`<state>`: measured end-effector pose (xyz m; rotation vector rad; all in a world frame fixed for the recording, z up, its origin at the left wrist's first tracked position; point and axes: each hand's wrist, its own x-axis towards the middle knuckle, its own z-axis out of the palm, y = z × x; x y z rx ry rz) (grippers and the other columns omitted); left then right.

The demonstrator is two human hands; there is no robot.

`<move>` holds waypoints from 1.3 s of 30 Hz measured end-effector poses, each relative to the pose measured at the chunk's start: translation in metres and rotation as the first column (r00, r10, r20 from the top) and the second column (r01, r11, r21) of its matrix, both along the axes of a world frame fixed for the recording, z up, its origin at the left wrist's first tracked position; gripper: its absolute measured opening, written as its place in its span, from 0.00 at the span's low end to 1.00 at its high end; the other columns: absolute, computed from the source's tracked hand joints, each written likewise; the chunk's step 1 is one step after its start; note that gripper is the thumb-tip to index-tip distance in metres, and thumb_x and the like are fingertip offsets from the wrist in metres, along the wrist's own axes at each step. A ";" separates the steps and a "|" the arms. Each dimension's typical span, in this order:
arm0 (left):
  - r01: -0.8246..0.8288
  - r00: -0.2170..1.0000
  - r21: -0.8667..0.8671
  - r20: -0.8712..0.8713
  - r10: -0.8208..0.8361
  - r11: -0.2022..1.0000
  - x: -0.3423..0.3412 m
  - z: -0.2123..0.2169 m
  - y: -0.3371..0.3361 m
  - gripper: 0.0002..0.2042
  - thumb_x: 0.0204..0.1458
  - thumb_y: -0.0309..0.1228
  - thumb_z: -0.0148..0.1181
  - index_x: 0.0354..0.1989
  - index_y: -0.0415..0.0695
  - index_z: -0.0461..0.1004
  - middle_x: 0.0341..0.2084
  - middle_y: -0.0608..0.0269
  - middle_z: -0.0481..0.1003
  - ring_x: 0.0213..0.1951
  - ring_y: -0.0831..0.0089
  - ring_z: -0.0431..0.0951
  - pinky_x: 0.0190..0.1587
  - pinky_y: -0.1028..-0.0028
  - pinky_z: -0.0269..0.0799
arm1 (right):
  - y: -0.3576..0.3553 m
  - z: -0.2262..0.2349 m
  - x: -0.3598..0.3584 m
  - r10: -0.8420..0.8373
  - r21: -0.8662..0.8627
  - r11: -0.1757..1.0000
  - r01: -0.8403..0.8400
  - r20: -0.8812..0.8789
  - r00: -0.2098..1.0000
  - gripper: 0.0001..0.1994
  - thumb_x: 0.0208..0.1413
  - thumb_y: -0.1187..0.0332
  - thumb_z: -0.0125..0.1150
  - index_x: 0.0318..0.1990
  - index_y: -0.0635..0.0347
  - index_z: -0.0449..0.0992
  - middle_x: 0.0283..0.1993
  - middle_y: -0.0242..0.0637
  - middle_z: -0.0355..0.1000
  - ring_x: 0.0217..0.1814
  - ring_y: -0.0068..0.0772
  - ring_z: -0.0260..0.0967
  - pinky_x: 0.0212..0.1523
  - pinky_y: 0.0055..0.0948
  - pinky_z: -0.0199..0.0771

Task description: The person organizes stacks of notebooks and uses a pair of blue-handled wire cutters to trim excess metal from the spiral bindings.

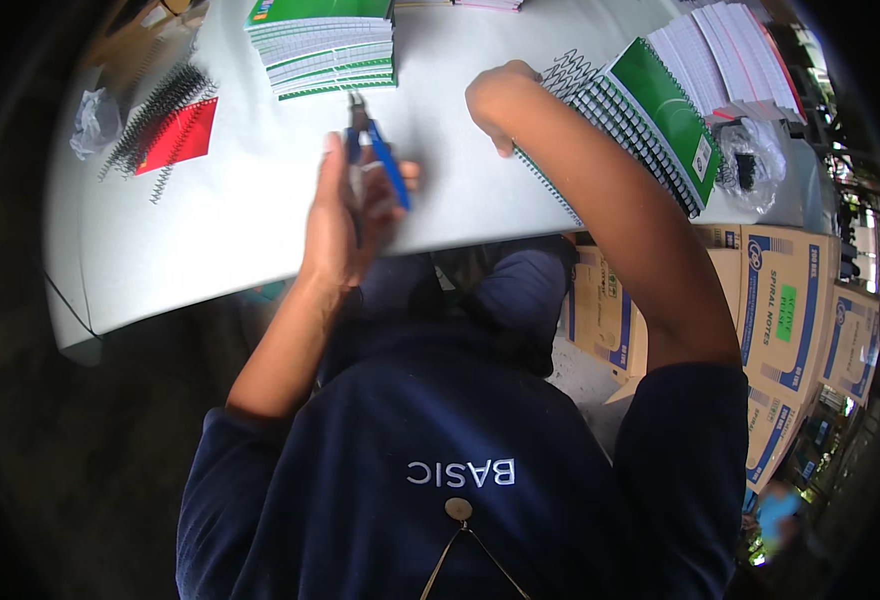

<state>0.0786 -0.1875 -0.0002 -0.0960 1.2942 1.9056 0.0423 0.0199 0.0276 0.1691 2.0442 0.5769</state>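
My left hand is closed round a pair of blue-handled cutting pliers, its dark jaws pointing away from me over the white table. Slight blur shows on the fingers. Bent at the wrist, my right hand is beside a pile of green spiral notebooks with their black coil bindings towards me. Most of its fingers are hidden behind the back of the hand, so its grip does not show. Loose black wire coils stick out just past that hand. My right forearm covers part of the notebooks.
A stack of green-covered notebooks stands at the far middle. On the left, black coils lie over a red cover near a crumpled clear plastic bag. Pink-edged paper stacks are far right. Cardboard cartons stand below the table's right side.
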 end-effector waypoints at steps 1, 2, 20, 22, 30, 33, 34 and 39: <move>0.054 0.967 0.139 0.239 -0.087 0.989 0.008 0.009 0.010 0.27 0.57 0.55 0.36 0.45 0.42 0.67 0.32 0.55 0.73 0.37 0.66 0.75 0.42 0.64 0.72 | 0.002 0.002 0.003 -0.010 -0.050 0.999 0.007 -0.046 0.999 0.21 0.37 0.62 0.73 0.42 0.56 0.78 0.43 0.36 0.75 0.45 0.37 0.73 0.46 0.39 0.71; 0.078 0.929 0.287 0.326 -0.174 0.955 0.017 0.000 0.019 0.26 0.56 0.54 0.37 0.45 0.42 0.67 0.33 0.55 0.73 0.38 0.64 0.75 0.44 0.59 0.72 | 0.008 -0.006 0.004 0.019 -0.065 0.998 -0.025 -0.084 0.996 0.20 0.37 0.63 0.73 0.41 0.56 0.79 0.41 0.36 0.76 0.44 0.37 0.73 0.43 0.37 0.72; 0.225 0.621 0.697 0.435 -0.652 0.680 0.036 -0.063 0.093 0.27 0.61 0.52 0.28 0.43 0.42 0.68 0.30 0.60 0.73 0.37 0.66 0.75 0.41 0.59 0.72 | 0.018 0.000 -0.001 -0.133 -0.284 0.956 0.077 -0.184 0.974 0.09 0.36 0.73 0.67 0.27 0.70 0.78 0.26 0.45 0.75 0.27 0.37 0.74 0.26 0.35 0.73; 0.238 0.610 0.746 0.384 -0.694 0.622 0.034 -0.065 0.092 0.26 0.61 0.52 0.29 0.41 0.42 0.68 0.27 0.63 0.71 0.32 0.68 0.73 0.35 0.65 0.72 | 0.021 -0.001 -0.003 -0.127 -0.297 0.952 0.078 -0.148 0.981 0.08 0.35 0.74 0.66 0.26 0.69 0.78 0.25 0.44 0.75 0.26 0.36 0.73 0.25 0.34 0.72; 0.383 0.768 0.315 0.414 -0.489 0.868 0.038 -0.031 0.094 0.25 0.60 0.52 0.35 0.40 0.41 0.67 0.23 0.65 0.68 0.24 0.72 0.70 0.27 0.69 0.72 | 0.025 0.008 0.001 -0.128 -0.382 0.922 0.069 -0.129 0.983 0.08 0.36 0.78 0.65 0.29 0.66 0.79 0.28 0.42 0.76 0.29 0.35 0.74 0.27 0.33 0.73; 0.175 0.570 0.866 0.298 -0.766 0.468 0.031 -0.083 0.086 0.26 0.60 0.52 0.34 0.43 0.39 0.67 0.28 0.59 0.72 0.34 0.66 0.76 0.36 0.62 0.77 | 0.020 0.024 0.000 -0.092 -0.444 0.896 0.028 -0.123 0.988 0.09 0.36 0.79 0.64 0.30 0.65 0.79 0.29 0.42 0.76 0.30 0.35 0.74 0.28 0.32 0.73; 0.305 0.633 0.712 0.344 -0.693 0.632 0.032 -0.061 0.087 0.27 0.60 0.52 0.34 0.44 0.38 0.67 0.30 0.58 0.73 0.36 0.65 0.77 0.37 0.61 0.76 | 0.024 0.025 0.001 -0.083 -0.469 0.883 0.016 -0.122 0.989 0.09 0.36 0.80 0.64 0.30 0.64 0.79 0.29 0.41 0.76 0.30 0.35 0.74 0.28 0.32 0.73; 0.501 0.732 0.329 0.332 -0.595 0.800 0.032 -0.024 0.090 0.27 0.61 0.51 0.31 0.46 0.38 0.67 0.34 0.55 0.74 0.40 0.62 0.77 0.39 0.61 0.76 | 0.030 0.022 0.006 -0.042 -0.473 0.880 -0.030 -0.140 0.989 0.09 0.38 0.78 0.64 0.31 0.64 0.79 0.30 0.41 0.76 0.30 0.34 0.74 0.30 0.32 0.73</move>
